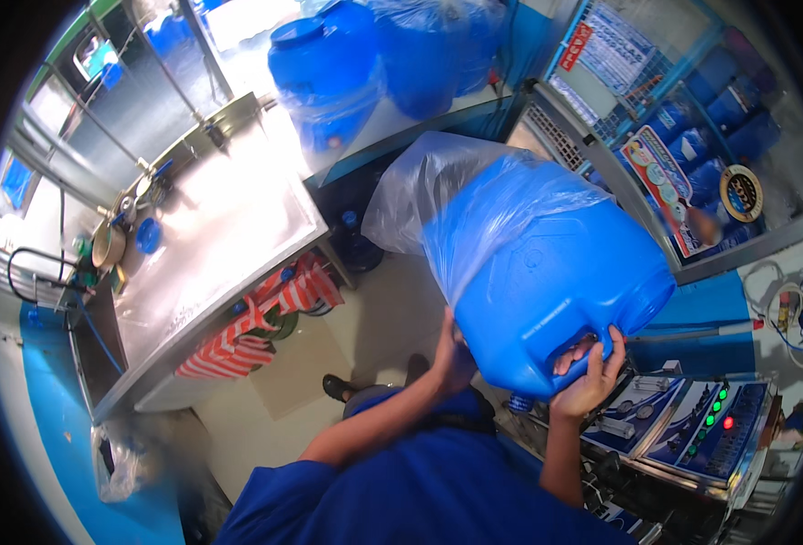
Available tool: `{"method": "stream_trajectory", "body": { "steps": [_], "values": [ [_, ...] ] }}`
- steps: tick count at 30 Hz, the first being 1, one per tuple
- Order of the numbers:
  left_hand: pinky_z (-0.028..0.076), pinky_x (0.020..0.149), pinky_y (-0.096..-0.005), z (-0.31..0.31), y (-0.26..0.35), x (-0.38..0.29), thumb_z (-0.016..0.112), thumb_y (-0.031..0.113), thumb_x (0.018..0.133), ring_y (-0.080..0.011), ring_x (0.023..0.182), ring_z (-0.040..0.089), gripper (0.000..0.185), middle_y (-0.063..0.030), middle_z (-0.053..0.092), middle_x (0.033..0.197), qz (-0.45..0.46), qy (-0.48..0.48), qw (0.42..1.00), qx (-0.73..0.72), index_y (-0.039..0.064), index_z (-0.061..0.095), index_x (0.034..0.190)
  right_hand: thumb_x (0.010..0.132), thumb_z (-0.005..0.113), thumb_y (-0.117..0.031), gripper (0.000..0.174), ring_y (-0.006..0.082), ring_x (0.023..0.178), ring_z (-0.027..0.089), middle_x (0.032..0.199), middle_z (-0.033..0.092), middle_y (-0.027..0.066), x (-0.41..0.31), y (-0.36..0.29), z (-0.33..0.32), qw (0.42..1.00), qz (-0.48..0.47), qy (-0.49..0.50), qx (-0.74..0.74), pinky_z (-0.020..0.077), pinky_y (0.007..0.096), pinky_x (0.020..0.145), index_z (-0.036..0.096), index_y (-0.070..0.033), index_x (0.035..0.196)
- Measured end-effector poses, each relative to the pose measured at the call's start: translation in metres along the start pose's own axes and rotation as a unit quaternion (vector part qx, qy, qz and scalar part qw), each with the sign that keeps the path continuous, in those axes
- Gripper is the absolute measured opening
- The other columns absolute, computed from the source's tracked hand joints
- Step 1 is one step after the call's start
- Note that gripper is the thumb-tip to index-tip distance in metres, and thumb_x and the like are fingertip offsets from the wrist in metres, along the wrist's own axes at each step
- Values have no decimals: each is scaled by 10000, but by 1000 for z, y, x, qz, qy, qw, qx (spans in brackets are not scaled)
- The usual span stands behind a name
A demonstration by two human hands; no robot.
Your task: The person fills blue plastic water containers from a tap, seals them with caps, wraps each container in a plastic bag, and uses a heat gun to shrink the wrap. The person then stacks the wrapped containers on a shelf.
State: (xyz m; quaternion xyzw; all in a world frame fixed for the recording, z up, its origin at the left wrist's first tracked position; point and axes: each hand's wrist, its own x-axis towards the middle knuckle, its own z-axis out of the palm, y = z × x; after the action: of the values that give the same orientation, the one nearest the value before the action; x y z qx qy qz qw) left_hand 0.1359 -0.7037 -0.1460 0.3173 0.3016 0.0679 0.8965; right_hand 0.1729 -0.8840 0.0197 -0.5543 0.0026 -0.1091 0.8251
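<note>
A large blue plastic water container (544, 272) is held tilted in front of my body, with its round neck (649, 300) towards the right. A clear plastic bag (435, 197) wraps its far part and hangs loose beyond it at the left. My right hand (589, 378) grips the moulded handle, its fingers showing through the opening. Against the container's near left side rests my left hand (452, 357), its fingers partly hidden behind the plastic.
A stainless-steel counter (231, 231) with taps and a blue cap (148, 236) stands left, above a red-and-white striped cloth (258, 323). Bagged blue containers (415, 54) sit on a far ledge. A control panel (708, 422) with lit lamps is at lower right, below a glazed door (687, 157).
</note>
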Motion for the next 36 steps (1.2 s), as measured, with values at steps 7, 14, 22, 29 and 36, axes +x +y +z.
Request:
{"method": "stream_trajectory", "body": {
  "steps": [7, 14, 22, 29, 36],
  "values": [
    [485, 1110, -532, 136, 171, 4, 774, 409, 959, -369, 1374, 558, 1022, -267, 487, 1552, 436, -153, 819, 340, 85, 172, 1719, 1057, 651, -125, 397, 117, 655, 561, 852, 609, 55, -9, 29, -11, 979, -116, -66, -153, 474, 298, 588, 518, -6, 1411],
    [560, 956, -483, 304, 232, 53, 693, 235, 893, -450, 1105, 711, 440, -287, 743, 1155, 240, -466, 454, 720, 30, 742, 1280, 1022, 640, -50, 319, 107, 605, 554, 833, 656, 70, -16, 85, -29, 880, -310, -101, -346, 464, 283, 568, 589, 49, 1322],
    [555, 739, -434, 176, 194, -106, 630, 73, 942, -358, 781, 700, 409, -189, 717, 888, 259, -495, 617, 554, 67, 644, 1351, 1030, 638, -112, 325, 240, 837, 677, 999, 697, 157, -17, 106, 28, 970, -197, -56, -131, 561, 379, 760, 585, 68, 1295],
    [465, 1096, -517, 40, 209, 36, 541, 652, 1001, -343, 1329, 528, 855, -188, 496, 1495, 92, -47, 990, -92, 46, 378, 1581, 1079, 625, -134, 417, 132, 727, 608, 1015, 653, 93, -14, 58, 61, 991, -116, -61, -22, 522, 281, 668, 478, 19, 1438],
    [448, 1177, -499, 24, 103, 13, 456, 728, 1056, -342, 1409, 539, 914, -202, 487, 1589, -59, -35, 998, 1, 43, 344, 1651, 1041, 675, -121, 420, 192, 799, 669, 1009, 690, 81, 39, 89, 94, 982, -152, -106, -20, 546, 344, 706, 561, 34, 1414]
  ]
}}
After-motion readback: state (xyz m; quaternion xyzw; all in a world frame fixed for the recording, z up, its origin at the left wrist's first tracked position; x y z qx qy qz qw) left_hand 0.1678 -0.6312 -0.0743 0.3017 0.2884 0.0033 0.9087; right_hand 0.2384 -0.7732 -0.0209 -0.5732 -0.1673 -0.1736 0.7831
